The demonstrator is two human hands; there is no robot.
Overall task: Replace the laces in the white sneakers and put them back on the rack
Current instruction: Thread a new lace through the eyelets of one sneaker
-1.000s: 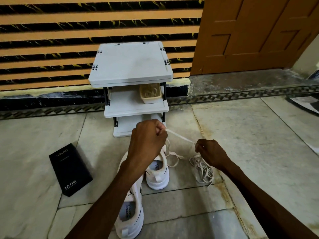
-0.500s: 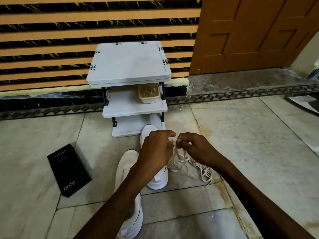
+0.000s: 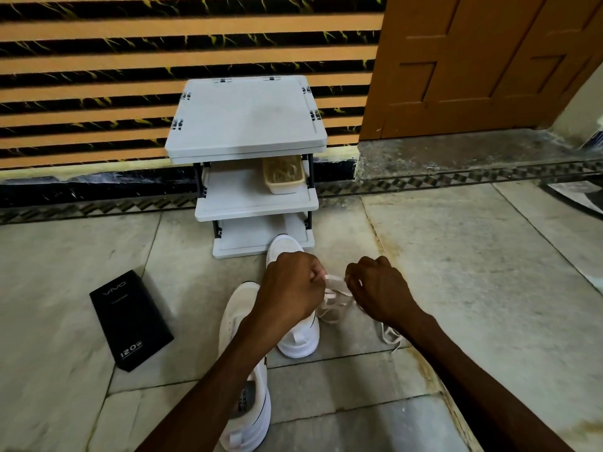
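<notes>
- Two shoes in play: the far sneaker (image 3: 297, 344) is sitting on the floor (image 3: 473, 272) with its toe right up against the bottom shelf of the rack (image 3: 244, 119). The near sneaker (image 3: 236, 314) is lying just to its left, closer to the camera.
- The left hand (image 3: 288, 288) is hovering over the far sneaker, fingers curling in and pinching a white lace (image 3: 334, 283).
- The right hand (image 3: 378, 291) is gripping the same lace just beside it, so a short stretch is running between both hands.
- The rest of the lace is trailing loose on the floor under the right wrist.
- A little tan basket (image 3: 283, 173) is sitting on the rack's middle shelf, right side.
- A black box (image 3: 130, 321) is lying flat on the floor, well off to the left of the sneakers.
- A striped wall (image 3: 163, 60) and a brown door (image 3: 473, 60) are filling the background.
</notes>
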